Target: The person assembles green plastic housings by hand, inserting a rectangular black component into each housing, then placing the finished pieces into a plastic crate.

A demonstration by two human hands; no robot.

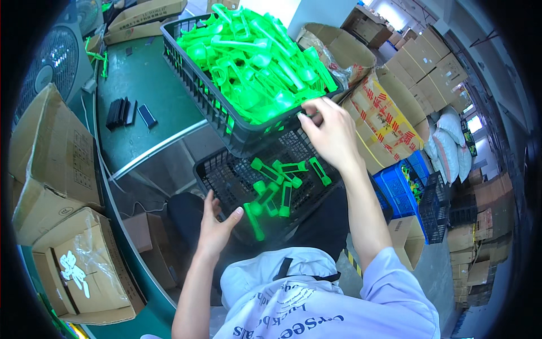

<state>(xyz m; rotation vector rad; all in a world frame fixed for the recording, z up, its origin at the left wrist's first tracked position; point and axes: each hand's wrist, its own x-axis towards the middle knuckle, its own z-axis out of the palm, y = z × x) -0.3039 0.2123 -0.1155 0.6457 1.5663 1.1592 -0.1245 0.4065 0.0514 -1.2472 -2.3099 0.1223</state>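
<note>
A black plastic crate (197,93), heaped with bright green plastic parts (257,62), rests partly on the green table. My right hand (333,133) is closed on its near right corner, thumb and fingers at the rim. Below it, a second black crate (226,198) sits over my lap, holding several loose green pieces (287,198). These are long with a rounded end, and some show a dark panel along the body. My left hand (217,226) is empty, fingers and thumb spread, beside the lower crate's left side.
On the green table (152,68) lie dark flat strips (148,116) and a stack of black pieces (118,113). A fan (53,62) and open cardboard boxes (84,271) stand left. At right are a taped carton (381,116), a blue crate (398,186) and white sacks (449,138).
</note>
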